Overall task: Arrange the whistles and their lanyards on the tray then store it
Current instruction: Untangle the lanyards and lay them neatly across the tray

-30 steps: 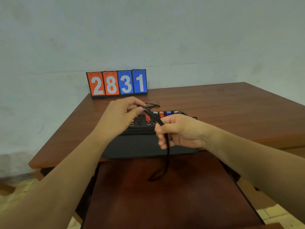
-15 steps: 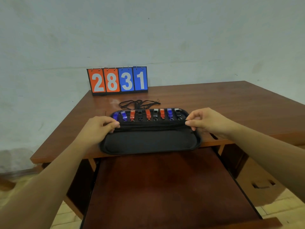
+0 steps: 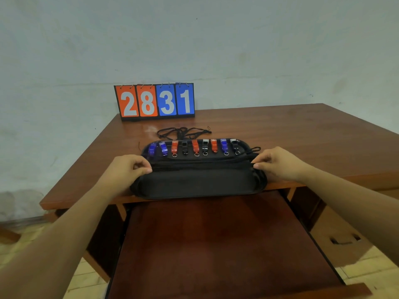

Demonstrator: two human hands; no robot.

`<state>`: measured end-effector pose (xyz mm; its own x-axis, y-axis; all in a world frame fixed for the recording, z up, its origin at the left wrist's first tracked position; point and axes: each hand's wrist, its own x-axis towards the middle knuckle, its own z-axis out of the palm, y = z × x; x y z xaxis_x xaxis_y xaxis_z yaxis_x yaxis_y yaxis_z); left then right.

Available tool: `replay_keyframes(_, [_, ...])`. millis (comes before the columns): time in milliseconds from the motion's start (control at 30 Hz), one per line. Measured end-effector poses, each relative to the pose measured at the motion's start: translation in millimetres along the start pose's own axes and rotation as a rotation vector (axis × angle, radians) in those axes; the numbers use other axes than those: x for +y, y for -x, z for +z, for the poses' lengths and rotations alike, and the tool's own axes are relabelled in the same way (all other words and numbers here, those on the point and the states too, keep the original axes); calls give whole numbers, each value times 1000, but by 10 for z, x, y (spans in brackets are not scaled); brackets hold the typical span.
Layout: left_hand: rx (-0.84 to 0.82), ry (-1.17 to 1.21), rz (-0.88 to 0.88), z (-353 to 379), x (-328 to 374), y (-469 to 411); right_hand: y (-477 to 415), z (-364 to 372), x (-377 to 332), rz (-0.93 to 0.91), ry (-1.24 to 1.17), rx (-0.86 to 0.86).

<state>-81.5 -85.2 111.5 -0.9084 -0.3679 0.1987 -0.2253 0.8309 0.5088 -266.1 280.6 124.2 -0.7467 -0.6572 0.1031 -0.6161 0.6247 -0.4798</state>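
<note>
A black oval tray (image 3: 198, 184) lies at the desk's front edge. Several blue, red and black whistles (image 3: 195, 146) stand in a row along its far side. Black lanyards (image 3: 200, 166) are stretched straight across the tray's middle. My left hand (image 3: 127, 169) pinches the lanyards at their left end, and my right hand (image 3: 278, 162) pinches them at the right end. More loose black lanyards (image 3: 183, 132) lie in a tangle on the desk just behind the tray.
A flip scoreboard (image 3: 154, 101) reading 2831 stands at the back of the wooden desk (image 3: 302, 139) against the wall. Below the tray a wide drawer (image 3: 216, 244) is pulled out. A closed drawer with a handle (image 3: 345, 240) sits lower right.
One second ago both hands held a lanyard above the tray's centre. They moved apart to the tray's two ends, and the lanyards now lie stretched across it.
</note>
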Motion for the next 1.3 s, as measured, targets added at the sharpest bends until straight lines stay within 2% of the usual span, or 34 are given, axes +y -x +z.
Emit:
replay_keyframes(167, [-48,-99,35,42,-36,-56,-20,71,49,46,17,79])
replay_keyframes(433, [-29,-213,83,70,-54,-162,-86,140,19,-28,191,145])
replay_keyframes(600, [-2,-174,111,60,-88,-180,-133,138,47,-25,207,145])
replay_keyframes(733, [127,-87,171,43,-154,-160,-239,29,14,2,109,197])
replay_keyframes(900, [248,275,-40,93,-254,-254,-672,-33,-268,68,-59,276])
replay_keyframes(967, [266,350,-116,126,-286,-301,-925,10,-396,80,-110,274])
replay_keyframes(1100, [259,433,-214,145,-393,-382,-1483,158,-626,114,-117,115])
replay_keyframes(1300, [164,415,-221,177,-402,-410,-2246,454,-666,212,-68,60])
